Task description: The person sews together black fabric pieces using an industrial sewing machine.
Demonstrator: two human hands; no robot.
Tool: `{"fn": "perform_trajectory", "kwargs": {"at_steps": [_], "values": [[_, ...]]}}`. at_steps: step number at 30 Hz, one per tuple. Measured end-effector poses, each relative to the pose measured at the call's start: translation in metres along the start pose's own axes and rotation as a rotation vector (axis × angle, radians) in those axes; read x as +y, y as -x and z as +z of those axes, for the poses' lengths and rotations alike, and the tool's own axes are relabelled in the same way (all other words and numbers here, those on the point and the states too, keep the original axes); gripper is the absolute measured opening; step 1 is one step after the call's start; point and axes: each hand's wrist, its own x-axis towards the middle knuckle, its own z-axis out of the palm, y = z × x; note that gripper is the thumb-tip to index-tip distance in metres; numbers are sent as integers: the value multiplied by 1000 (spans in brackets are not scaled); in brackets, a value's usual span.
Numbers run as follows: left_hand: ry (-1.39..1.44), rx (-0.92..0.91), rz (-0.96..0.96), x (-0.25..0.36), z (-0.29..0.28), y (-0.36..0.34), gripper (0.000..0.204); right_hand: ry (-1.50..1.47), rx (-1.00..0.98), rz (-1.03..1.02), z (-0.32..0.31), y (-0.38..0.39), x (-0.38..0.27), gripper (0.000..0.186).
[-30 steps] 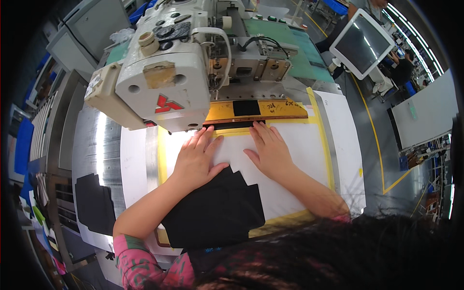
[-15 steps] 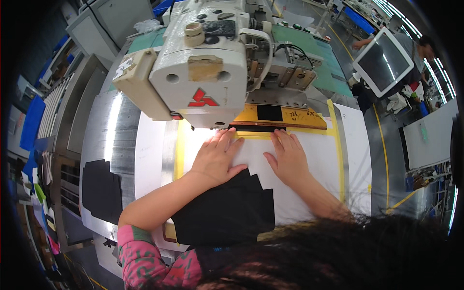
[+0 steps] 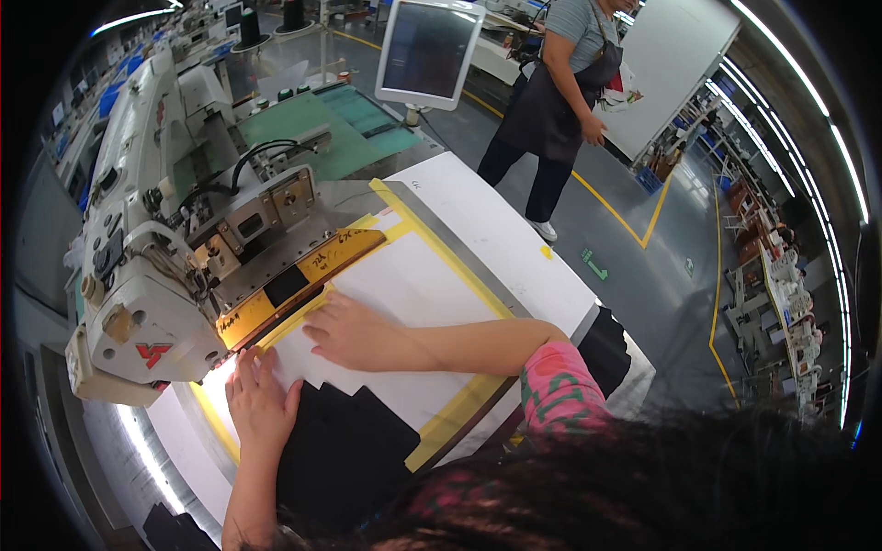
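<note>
My left hand [image 3: 257, 404] lies palm down at the front edge of a yellow clamp bar [image 3: 344, 250], close to the head of a white industrial sewing machine [image 3: 138, 335]. Its fingers are stretched out. Just right of it, my right hand [image 3: 354, 332] rests flat with fingers extended on a white, yellow-taped work plate [image 3: 441, 294], fingertips near the same bar. A black fabric piece [image 3: 340, 450] with a stepped edge lies between my forearms, its upper edge by my left thumb. Neither hand visibly grips anything.
A screen [image 3: 430, 50] stands beyond the green machine table [image 3: 294, 138]. To the right, a person in a dark apron [image 3: 556, 110] stands on the grey floor. More black fabric lies at the right table edge [image 3: 604, 354] and lower left [image 3: 175, 528].
My view has swung to the right, bringing the standing person into sight. Both hands stay along the clamp bar, fingers still extended.
</note>
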Motion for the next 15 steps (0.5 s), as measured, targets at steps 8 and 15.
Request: {"fn": "perform_trajectory", "kwargs": {"at_steps": [8,15], "values": [[124,93,46,-5,1,3,18,-533,21,-351,4,26,-61,23],[370,-49,-40,11,-27,9,11,-1111,-211,-135,54,34,-78,29]]}}
